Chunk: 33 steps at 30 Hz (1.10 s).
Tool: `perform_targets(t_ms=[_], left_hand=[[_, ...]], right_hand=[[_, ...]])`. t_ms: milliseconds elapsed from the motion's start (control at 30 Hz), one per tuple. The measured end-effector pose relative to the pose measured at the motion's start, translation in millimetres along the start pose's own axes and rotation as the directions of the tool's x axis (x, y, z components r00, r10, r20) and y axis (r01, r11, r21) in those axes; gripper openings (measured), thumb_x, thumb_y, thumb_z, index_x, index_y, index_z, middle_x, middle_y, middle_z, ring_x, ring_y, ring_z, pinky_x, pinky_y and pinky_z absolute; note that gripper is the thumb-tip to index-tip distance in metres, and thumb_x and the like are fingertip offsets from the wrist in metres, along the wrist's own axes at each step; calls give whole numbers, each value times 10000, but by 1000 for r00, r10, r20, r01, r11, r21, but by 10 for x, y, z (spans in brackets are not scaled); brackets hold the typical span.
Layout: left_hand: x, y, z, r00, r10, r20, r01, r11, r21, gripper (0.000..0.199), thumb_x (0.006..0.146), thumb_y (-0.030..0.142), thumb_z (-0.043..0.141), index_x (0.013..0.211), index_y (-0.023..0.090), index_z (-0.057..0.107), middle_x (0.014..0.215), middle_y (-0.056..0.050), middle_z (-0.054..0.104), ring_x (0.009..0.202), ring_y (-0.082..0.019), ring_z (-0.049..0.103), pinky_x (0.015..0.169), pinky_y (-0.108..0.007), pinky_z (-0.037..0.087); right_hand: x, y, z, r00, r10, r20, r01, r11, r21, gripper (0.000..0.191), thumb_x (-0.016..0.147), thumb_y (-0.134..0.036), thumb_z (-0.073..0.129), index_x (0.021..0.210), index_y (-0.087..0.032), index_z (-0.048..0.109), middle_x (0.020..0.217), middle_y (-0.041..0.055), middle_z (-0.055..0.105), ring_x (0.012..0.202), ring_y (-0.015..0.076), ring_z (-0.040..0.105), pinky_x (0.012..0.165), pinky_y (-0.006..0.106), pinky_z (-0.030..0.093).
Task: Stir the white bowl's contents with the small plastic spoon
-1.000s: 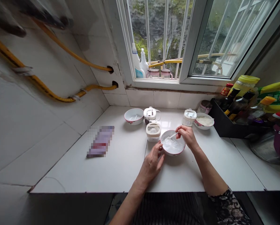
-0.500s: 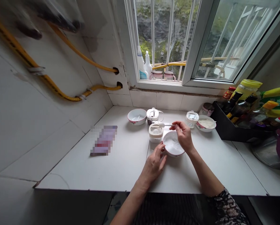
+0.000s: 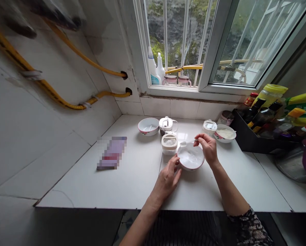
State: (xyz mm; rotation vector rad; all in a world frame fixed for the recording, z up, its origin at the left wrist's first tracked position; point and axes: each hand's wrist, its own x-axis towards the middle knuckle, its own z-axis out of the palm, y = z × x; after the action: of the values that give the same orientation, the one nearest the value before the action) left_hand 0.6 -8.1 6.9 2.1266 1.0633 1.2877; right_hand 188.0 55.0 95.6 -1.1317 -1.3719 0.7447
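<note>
A white bowl (image 3: 191, 165) with a pink rim holds white powder. My left hand (image 3: 168, 176) rests against its left side, fingers on the rim. In my right hand (image 3: 206, 147) a small white spoon (image 3: 184, 144) is pinched by its handle, its scoop over the bowl's back left edge. Just left of the bowl stands a square clear container (image 3: 169, 149) with a cream rim and white contents. Behind it is a similar container (image 3: 165, 125) with dark contents and its clear lid raised.
An empty-looking bowl (image 3: 148, 127) with a spoon stands back left. At right are a lidded jar (image 3: 209, 127), a bowl of white powder (image 3: 224, 134) and a black box (image 3: 255, 145) of bottles. A pixelated purple item (image 3: 113, 153) lies left.
My right hand has moved right with the spoon, whose scoop has gone from over the cream-rimmed container to over the bowl's edge. My left hand stays at the bowl.
</note>
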Motion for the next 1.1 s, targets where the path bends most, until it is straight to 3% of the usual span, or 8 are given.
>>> perform_targets(t_ms=[100, 300, 567, 933, 1100], left_hand=[[6, 16, -11, 1000, 7, -4, -7, 1000, 1, 413, 925, 106, 497, 1319, 216, 432, 1403, -158, 536, 1052, -206, 692, 815, -331, 643], [1, 18, -21, 1000, -14, -1, 14, 1000, -22, 415, 923, 109, 504, 1317, 220, 439, 1393, -155, 545, 1020, -197, 701, 819, -338, 642], [-6, -2, -14, 1000, -23, 7, 23, 999, -35, 420, 920, 111, 503, 1319, 226, 440, 1401, -156, 539, 1019, -195, 699, 816, -340, 644], [6, 19, -7, 1000, -7, -11, 7, 1000, -20, 401, 926, 115, 498, 1310, 220, 445, 1399, -157, 548, 1034, -208, 700, 807, -347, 646], [2, 0, 0, 1000, -14, 2, 14, 1000, -12, 426, 917, 109, 509, 1323, 217, 438, 1410, -164, 538, 1049, -216, 699, 811, -353, 649]], right_hand=[[13, 44, -72, 996, 63, 66, -56, 993, -103, 151, 744, -264, 489, 693, -214, 622, 516, -11, 611, 548, 173, 575, 631, 303, 455], [-27, 75, 18, 982, 7, 189, 50, 953, -298, 179, 696, -182, 459, 603, -231, 604, 489, -24, 611, 523, 157, 560, 708, 299, 464], [-3, 108, -1, 967, 209, 143, -200, 977, -74, 150, 663, -261, 489, 634, -209, 627, 472, -12, 617, 504, 158, 557, 581, 276, 460], [74, 118, -78, 939, 319, 126, -334, 936, 114, 136, 602, -293, 541, 617, -198, 638, 463, -3, 611, 492, 147, 542, 586, 292, 473], [84, 101, -23, 956, 284, 73, -292, 941, 172, 142, 648, -308, 575, 693, -194, 647, 527, 4, 653, 547, 162, 591, 649, 318, 505]])
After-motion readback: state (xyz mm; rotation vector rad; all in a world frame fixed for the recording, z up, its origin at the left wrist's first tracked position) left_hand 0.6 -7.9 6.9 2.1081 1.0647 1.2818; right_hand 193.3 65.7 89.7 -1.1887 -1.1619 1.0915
